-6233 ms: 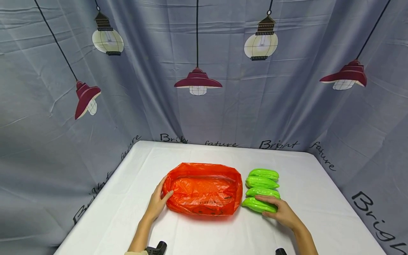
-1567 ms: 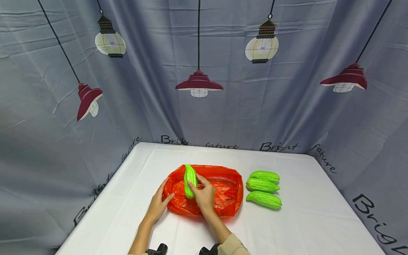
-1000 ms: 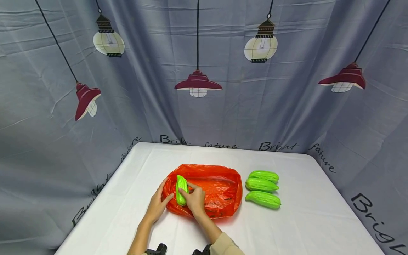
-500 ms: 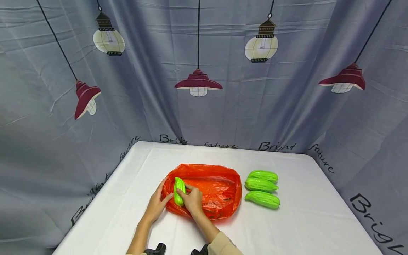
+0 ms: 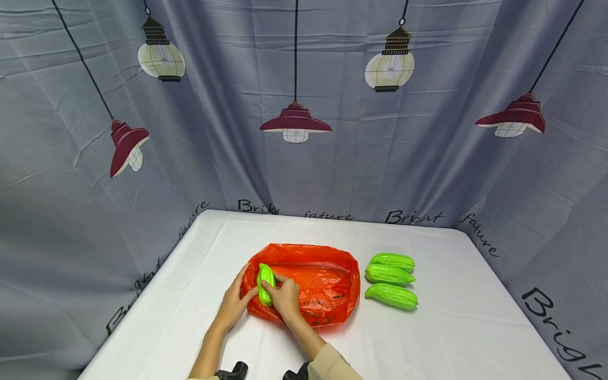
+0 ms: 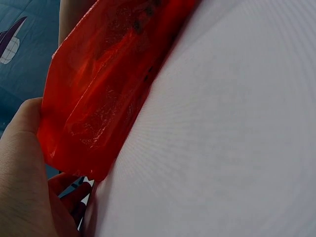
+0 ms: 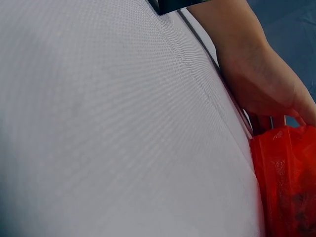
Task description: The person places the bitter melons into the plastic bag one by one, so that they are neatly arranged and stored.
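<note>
A red plastic bag (image 5: 328, 287) lies mouth-up on the table, its rim spread wide. My left hand (image 5: 233, 305) grips its left side, thumb over the rim and fingers around the outside; the left wrist view shows the same hand (image 6: 22, 173) close against the thin red film. My right hand (image 5: 287, 300) reaches over the front rim and pinches a bright green bitter melon (image 5: 265, 279) between thumb and fingers. The melon stands lengthwise within the bag's left end, beside my left thumb. In the right wrist view only an outer corner of the bag (image 7: 281, 182) shows.
Three more green bitter melons lie in a column right of the bag: a far one (image 5: 392, 260), a middle one (image 5: 389, 274) and a near one (image 5: 391, 296). The white-covered table (image 5: 456, 327) ends at a grey-blue curtain (image 5: 332, 174) printed with lamps.
Since the oldest frame, my right hand has taken the nearest melon off the table and carried it left into the bag. Over the last second it shifted slightly further left. My left hand stayed put.
</note>
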Action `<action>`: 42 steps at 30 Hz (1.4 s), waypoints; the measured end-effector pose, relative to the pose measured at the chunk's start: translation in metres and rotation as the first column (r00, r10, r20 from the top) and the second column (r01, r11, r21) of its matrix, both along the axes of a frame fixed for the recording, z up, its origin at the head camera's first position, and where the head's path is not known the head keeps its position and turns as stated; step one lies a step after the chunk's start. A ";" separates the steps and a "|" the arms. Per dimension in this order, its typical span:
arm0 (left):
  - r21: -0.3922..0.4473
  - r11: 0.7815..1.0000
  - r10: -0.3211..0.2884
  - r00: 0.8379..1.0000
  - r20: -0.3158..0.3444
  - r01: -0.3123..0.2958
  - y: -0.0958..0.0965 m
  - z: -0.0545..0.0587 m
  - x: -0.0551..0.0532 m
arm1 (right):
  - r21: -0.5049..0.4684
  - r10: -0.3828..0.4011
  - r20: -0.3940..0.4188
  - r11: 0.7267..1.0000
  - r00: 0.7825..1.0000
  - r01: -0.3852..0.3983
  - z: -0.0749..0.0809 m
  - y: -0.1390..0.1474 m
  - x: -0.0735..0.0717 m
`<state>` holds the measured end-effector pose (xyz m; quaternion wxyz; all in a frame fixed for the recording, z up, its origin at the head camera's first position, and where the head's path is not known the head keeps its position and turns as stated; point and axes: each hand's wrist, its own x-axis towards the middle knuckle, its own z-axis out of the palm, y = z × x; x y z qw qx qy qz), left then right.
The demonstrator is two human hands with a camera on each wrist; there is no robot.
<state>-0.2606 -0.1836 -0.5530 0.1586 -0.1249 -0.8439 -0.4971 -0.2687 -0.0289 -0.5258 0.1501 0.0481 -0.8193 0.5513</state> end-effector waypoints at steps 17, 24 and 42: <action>-0.002 1.000 0.012 1.000 0.006 -0.012 0.000 0.001 0.001 | -0.008 0.019 0.059 1.000 0.998 -0.019 0.003 0.008 0.000; -0.012 1.000 0.020 1.000 0.007 -0.020 0.000 -0.001 0.001 | -0.001 0.044 0.099 0.999 0.994 -0.044 0.008 0.021 0.000; -0.012 1.000 0.012 1.000 -0.010 -0.012 0.001 0.000 0.000 | -0.045 0.410 0.101 0.912 0.906 -0.408 0.100 0.096 0.010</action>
